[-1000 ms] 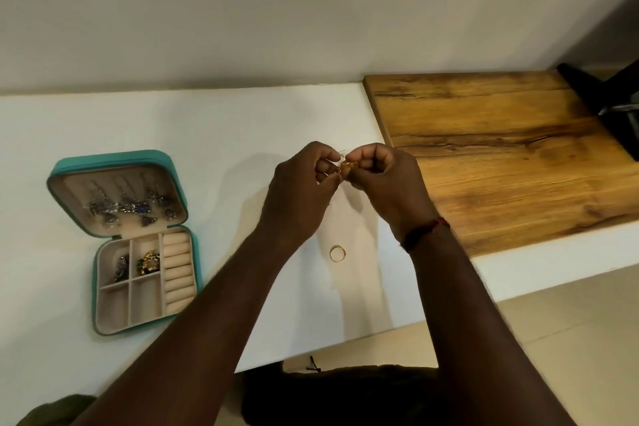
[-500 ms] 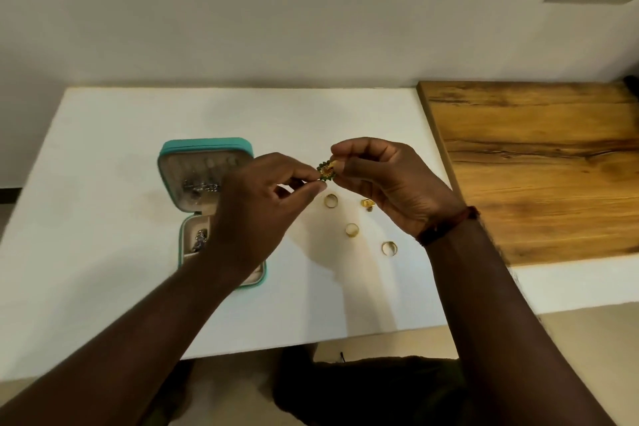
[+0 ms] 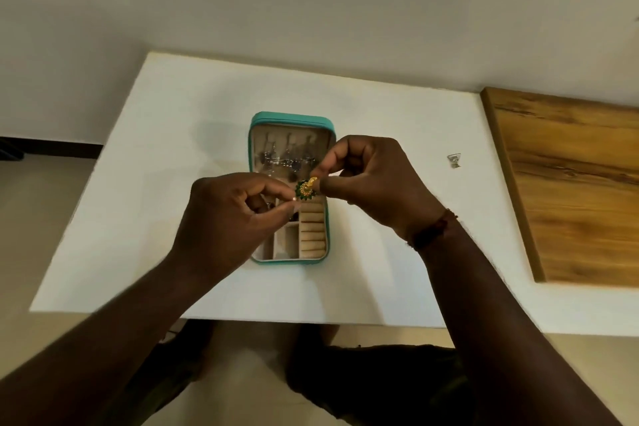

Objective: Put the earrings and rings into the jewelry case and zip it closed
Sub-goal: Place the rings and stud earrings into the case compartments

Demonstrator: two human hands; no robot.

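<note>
Thumb and forefinger of my right hand (image 3: 373, 183) pinch the gold-and-green earring (image 3: 305, 189) by its right side, the other fingers curled in out of the way. My left hand (image 3: 235, 214) meets it from the other side, thumb and forefinger closed narrow on its left edge; whether they grip the post or a tiny back I cannot tell at this size.

I hold the earring in the air directly over the open jewelry case (image 3: 292, 116), so that if it slips it should drop into the tray and not roll off the white table (image 3: 138, 218). The case lies flat with its lid folded away from me. Dangling earrings (image 3: 287, 161) hang on the lid panel, and the ring rolls (image 3: 313, 232) on the tray's right side look unfilled. My left hand hides part of the small compartments.

A small silvery piece (image 3: 453, 161) lies well off to the right, near the wooden board (image 3: 570, 183). I judge that it has yet to be packed, and the zip is not yet closed.
</note>
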